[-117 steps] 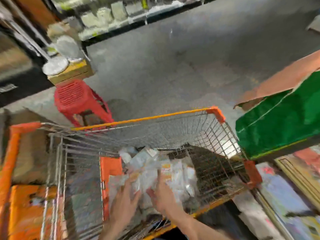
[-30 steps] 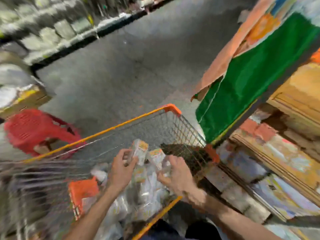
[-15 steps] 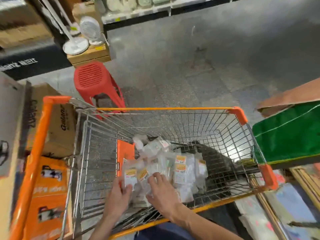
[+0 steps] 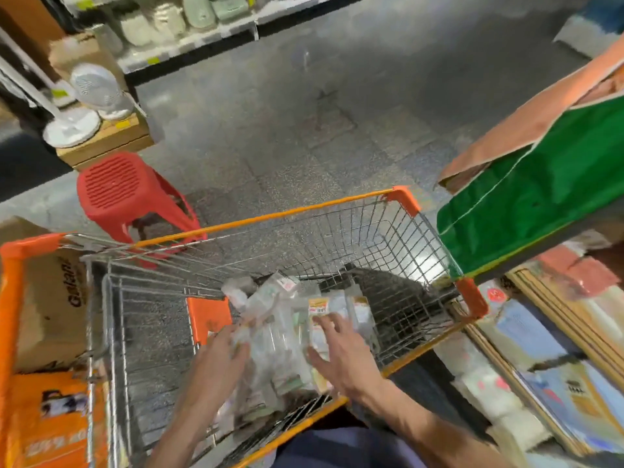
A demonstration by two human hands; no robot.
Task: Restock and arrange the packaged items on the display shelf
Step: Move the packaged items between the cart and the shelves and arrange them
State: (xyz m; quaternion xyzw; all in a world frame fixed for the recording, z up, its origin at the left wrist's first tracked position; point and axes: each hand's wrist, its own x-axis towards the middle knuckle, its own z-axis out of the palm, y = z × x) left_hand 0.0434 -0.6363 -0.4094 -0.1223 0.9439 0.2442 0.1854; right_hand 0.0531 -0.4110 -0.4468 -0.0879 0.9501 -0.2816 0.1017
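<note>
A heap of small clear packets with yellow and white labels (image 4: 287,319) lies in the near end of a wire shopping cart with orange trim (image 4: 270,216). My left hand (image 4: 219,363) is blurred and rests on the left side of the heap, its fingers curled against the packets. My right hand (image 4: 341,352) hovers over the right side of the heap with fingers spread, touching the top packets. The display shelf (image 4: 557,349) at the right holds flat packaged items in stacks.
A red plastic stool (image 4: 118,194) stands on the grey floor beyond the cart. White fans (image 4: 91,96) sit on a cardboard box behind it. A green and orange box (image 4: 540,184) juts out at the right. Cardboard and orange boxes (image 4: 50,332) line the left.
Both hands have stayed in the cart on the packets. My right hand's fingers have spread wider, and the left hand has shifted over the heap. The view has tilted slightly.
</note>
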